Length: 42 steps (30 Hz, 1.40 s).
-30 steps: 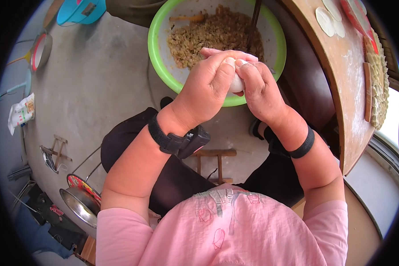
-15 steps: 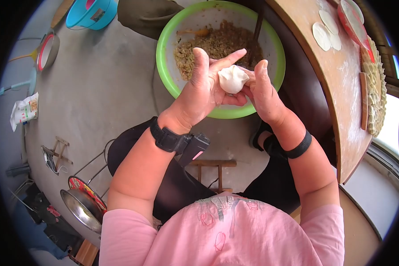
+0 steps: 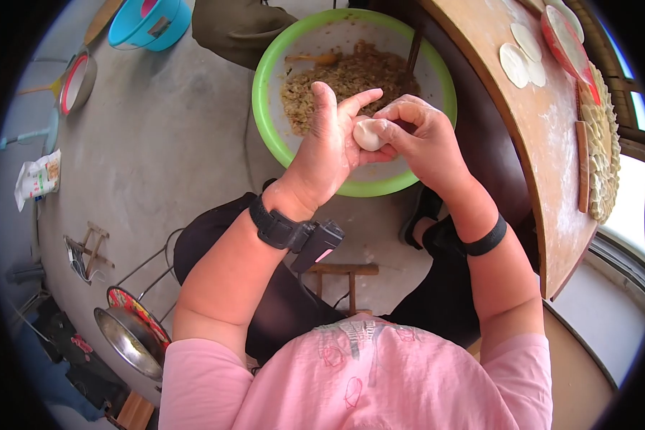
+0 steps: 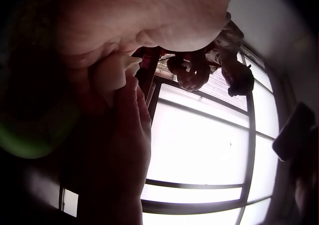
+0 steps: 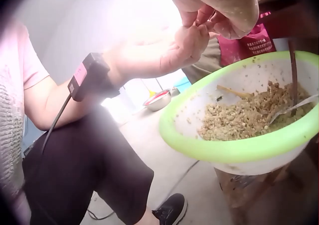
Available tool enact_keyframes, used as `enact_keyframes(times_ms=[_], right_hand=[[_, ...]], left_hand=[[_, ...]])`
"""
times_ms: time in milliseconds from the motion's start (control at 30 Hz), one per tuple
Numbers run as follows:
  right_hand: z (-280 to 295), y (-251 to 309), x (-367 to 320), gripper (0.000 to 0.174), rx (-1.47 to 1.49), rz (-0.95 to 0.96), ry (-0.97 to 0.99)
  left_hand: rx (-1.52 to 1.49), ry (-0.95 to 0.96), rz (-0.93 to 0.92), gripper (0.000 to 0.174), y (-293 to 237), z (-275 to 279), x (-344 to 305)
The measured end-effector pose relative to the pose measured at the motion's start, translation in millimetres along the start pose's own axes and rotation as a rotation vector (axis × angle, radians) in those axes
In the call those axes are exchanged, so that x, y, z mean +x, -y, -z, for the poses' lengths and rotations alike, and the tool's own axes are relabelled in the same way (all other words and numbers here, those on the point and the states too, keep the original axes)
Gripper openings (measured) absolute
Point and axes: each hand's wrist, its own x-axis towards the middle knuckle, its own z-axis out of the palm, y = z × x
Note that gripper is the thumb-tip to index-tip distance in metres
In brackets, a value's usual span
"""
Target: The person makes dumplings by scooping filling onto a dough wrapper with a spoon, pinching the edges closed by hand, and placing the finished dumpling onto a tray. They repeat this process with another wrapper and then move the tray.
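Observation:
A plump white dumpling point(image 3: 366, 135) lies on the fingers of my left hand point(image 3: 321, 149), whose palm faces up with thumb and index finger stretched out. My right hand point(image 3: 435, 147) pinches the dumpling's right edge between thumb and curled fingers. In the left wrist view the dumpling point(image 4: 110, 78) shows pale between both hands. The hands are above the near part of a green-rimmed bowl point(image 3: 263, 107) of minced filling point(image 3: 322, 93). In the right wrist view the fingers hide the dumpling.
A wooden board point(image 3: 505, 118) at the right carries round wrappers point(image 3: 514, 66), a red-handled strainer point(image 3: 567, 43) and rows of dumplings point(image 3: 603, 150). Sticks stand in the filling. A blue bucket point(image 3: 150, 25), a metal basin point(image 3: 127, 342) and a small stool point(image 3: 344, 270) are around. Another person's knee is beside the bowl.
Both hands were cupped together around the dumpling, then parted with it resting on the fingers. The right hand has since curled and taken the dumpling's edge in a pinch.

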Motion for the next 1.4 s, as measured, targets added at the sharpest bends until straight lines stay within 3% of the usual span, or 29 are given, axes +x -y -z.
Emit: enact_keyframes(times_ms=[33, 133, 233, 267, 367, 467, 500, 600, 867, 1033, 1133, 1333, 1400], right_hand=[[-1, 4, -1, 0.012, 0.033, -0.016, -0.023], [17, 12, -3, 0.009, -0.166, 0.175, -0.136], [61, 45, -21, 0.006, -0.300, 0.288, -0.407], [79, 46, -27, 0.006, -0.321, 0.407, -0.517], [126, 34, -48, 0.017, -0.177, 0.302, -0.766], [169, 2, -60, 0.026, -0.129, -0.188, -0.687], [174, -6, -62, 0.031, 0.171, -0.166, -0.713], [185, -17, -65, 0.029, 0.224, -0.044, -0.749], [177, -9, -69, 0.022, 0.101, -0.127, -0.692], [165, -13, -56, 0.028, -0.110, 0.024, -0.781], [161, -6, -55, 0.027, -0.303, -0.043, -0.763], [165, -2, -61, 0.021, -0.334, 0.004, -0.713], [172, 1, -68, 0.021, -0.222, 0.012, -0.700]], left_hand=[[-0.020, -0.009, 0.009, 0.108, 0, -2, 0], [-0.018, -0.029, 0.030, 0.103, -3, -8, 1], [0.038, -0.021, 0.035, 0.096, 0, -3, 2], [0.023, -0.015, 0.037, 0.093, 2, -2, 1], [0.037, 0.020, 0.049, 0.088, 6, -1, 0], [0.054, 0.007, 0.067, 0.083, 8, -9, -1], [0.060, 0.002, 0.070, 0.083, 8, -10, 0], [0.065, -0.007, 0.059, 0.079, 10, -15, 1], [0.102, 0.009, 0.086, 0.068, 24, -22, 3], [0.128, -0.003, 0.118, 0.064, 29, -32, 3], [0.123, 0.003, 0.126, 0.063, 31, -37, 2], [0.089, -0.005, 0.114, 0.063, 40, -44, 2], [0.098, 0.010, 0.130, 0.062, 40, -53, 3]])
